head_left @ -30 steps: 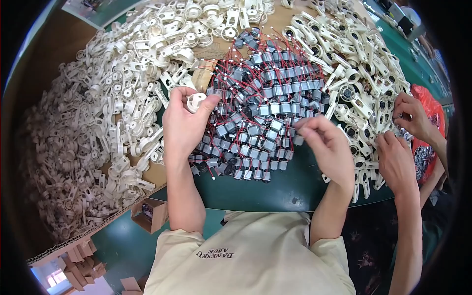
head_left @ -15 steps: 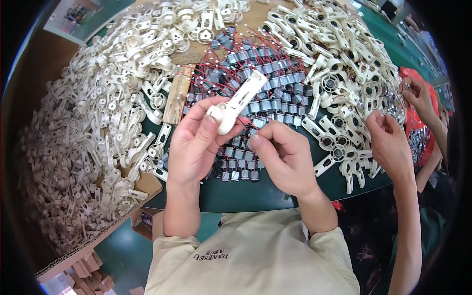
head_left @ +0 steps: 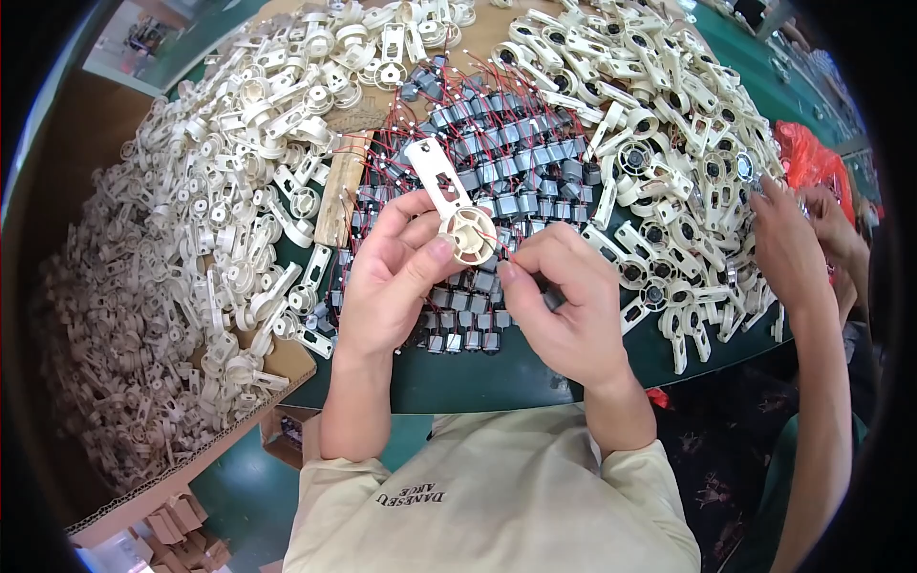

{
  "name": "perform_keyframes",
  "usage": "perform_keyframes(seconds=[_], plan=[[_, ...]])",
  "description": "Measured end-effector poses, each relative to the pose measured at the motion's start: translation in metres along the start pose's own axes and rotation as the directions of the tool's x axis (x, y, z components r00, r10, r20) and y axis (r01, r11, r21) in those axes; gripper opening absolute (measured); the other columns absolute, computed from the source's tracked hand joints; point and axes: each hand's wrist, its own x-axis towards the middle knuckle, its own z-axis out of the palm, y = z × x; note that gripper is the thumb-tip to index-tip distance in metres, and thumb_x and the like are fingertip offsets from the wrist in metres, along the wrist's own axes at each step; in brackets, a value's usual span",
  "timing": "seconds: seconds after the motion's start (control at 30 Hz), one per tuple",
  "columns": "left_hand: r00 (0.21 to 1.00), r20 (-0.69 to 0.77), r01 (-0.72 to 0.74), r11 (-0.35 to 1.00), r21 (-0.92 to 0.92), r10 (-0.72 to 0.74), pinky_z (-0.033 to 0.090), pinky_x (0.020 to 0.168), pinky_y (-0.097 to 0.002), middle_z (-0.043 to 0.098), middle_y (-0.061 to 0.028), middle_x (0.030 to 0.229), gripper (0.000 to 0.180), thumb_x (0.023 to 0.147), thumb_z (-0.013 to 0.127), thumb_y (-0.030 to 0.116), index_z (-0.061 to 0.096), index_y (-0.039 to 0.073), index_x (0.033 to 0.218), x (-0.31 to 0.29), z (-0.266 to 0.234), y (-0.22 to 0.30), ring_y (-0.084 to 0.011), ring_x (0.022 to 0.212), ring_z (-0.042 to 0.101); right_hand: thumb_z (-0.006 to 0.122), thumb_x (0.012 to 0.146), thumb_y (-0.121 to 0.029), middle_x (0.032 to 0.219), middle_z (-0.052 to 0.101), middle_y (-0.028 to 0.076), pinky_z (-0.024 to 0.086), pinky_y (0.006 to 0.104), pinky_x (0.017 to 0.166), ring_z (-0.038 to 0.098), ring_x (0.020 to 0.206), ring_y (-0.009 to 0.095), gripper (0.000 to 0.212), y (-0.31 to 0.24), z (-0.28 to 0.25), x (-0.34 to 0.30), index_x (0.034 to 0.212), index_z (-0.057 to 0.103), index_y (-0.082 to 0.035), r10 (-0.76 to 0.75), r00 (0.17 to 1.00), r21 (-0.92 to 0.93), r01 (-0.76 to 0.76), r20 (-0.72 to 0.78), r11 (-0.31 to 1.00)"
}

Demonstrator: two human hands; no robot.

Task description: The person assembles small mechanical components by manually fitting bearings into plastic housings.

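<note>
My left hand (head_left: 390, 277) is closed on a cream plastic housing (head_left: 437, 172), a flat slotted arm with a round, spoked ring at its near end. The ring faces up and the slotted arm points away to the upper left. Thumb and fingers grip it beside the ring. My right hand (head_left: 565, 310) is closed in a pinch just right of the ring, on thin red wires (head_left: 503, 248) that run from the ring's middle. Whether a motor sits behind the ring is hidden. Below and beyond both hands lie rows of small grey motors (head_left: 521, 158) with red leads.
Loose cream housings (head_left: 229, 191) heap up on the left, in and around a cardboard box (head_left: 287, 368). More housings with dark round centres (head_left: 659, 234) lie on the right. A wooden block (head_left: 340, 196) borders the motors. A co-worker's hands (head_left: 793, 234) work at right near a red bag (head_left: 812, 158).
My left hand has turned the housing, so its arm swings from upper right to upper left and its ring now faces up. The co-worker's nearer hand has moved right.
</note>
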Motion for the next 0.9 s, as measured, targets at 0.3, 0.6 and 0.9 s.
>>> perform_keyframes(seconds=[0.3, 0.6, 0.9], plan=[[0.997, 0.071, -0.016, 0.995, 0.103, 0.008, 0.044, 0.1, -0.0365, 0.056, -0.0195, 0.123, 0.041, 0.091, 0.056, -0.002, 0.04, -0.002, 0.129, -0.001, -0.001, -0.003, -0.0238, 0.115, 0.056, 0.067, 0.081, -0.002, 0.076, 0.057, 0.008, 0.044, 0.0283, 0.053, 0.056, 0.061, 0.018, 0.007, 0.002, 0.004, 0.0, 0.086, 0.064, -0.001, 0.049, 0.999, -0.022, -0.048, 0.023, 0.999], [0.978, 0.004, -0.206, 0.967, 0.147, 0.208, 0.046, 0.097, -0.0357, 0.057, -0.0171, 0.12, 0.028, 0.089, 0.055, -0.008, 0.045, -0.002, 0.115, 0.0, -0.002, 0.0, -0.0221, 0.113, 0.057, 0.068, 0.083, -0.001, 0.091, 0.06, 0.002, 0.041, 0.0206, 0.061, 0.05, 0.069, 0.004, 0.026, 0.001, -0.017, 0.002, 0.109, 0.063, -0.001, 0.347, 0.887, 0.017, -0.369, 0.304, 0.929], [0.996, 0.088, -0.047, 0.965, 0.257, 0.025, 0.047, 0.097, -0.0363, 0.052, -0.019, 0.126, 0.069, 0.082, 0.064, -0.008, 0.025, 0.0, 0.139, -0.001, 0.005, -0.005, -0.0238, 0.114, 0.056, 0.071, 0.081, -0.007, 0.081, 0.057, 0.004, 0.045, 0.0248, 0.057, 0.053, 0.059, 0.011, 0.027, 0.009, -0.009, -0.002, 0.108, 0.065, -0.004, 0.338, 0.925, 0.151, -0.364, 0.171, 0.919]])
